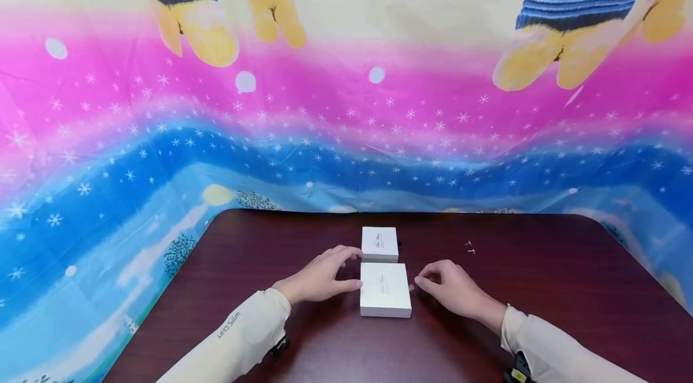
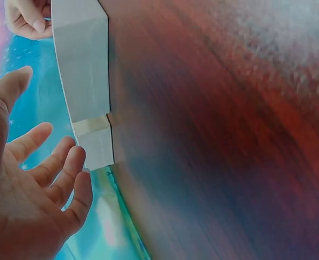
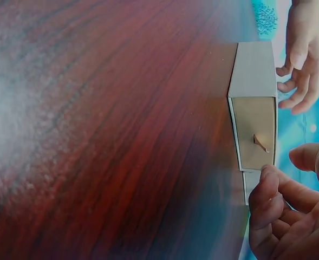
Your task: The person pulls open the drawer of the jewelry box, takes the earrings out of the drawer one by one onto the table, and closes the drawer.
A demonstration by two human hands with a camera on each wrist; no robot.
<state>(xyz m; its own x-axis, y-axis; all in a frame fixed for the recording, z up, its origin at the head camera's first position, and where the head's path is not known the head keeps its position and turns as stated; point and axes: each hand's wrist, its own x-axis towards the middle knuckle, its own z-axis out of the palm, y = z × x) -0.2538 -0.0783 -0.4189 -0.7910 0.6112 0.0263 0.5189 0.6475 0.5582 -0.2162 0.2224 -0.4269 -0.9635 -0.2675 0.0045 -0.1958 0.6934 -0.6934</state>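
Note:
Two white boxes with small printed lettering lie one behind the other. The nearer, larger box (image 1: 384,290) shows a tan drawer front (image 3: 259,116) with a small ribbon pull tab (image 3: 261,143) on its right side. Behind it is the smaller box (image 1: 379,242). My left hand (image 1: 323,275) is at the boxes' left side, fingers relaxed and spread, thumb tip right by the larger box; whether it touches cannot be told. On the other side, my right hand (image 1: 452,288) is near the pull tab with bent fingers, thumb and forefinger apart, holding nothing.
Two tiny white T-shaped pieces (image 1: 470,248) lie on the dark wooden table (image 1: 271,235), to the right of the smaller box. A printed cloth (image 1: 346,124) with snowflakes and bears hangs behind the table and down its sides.

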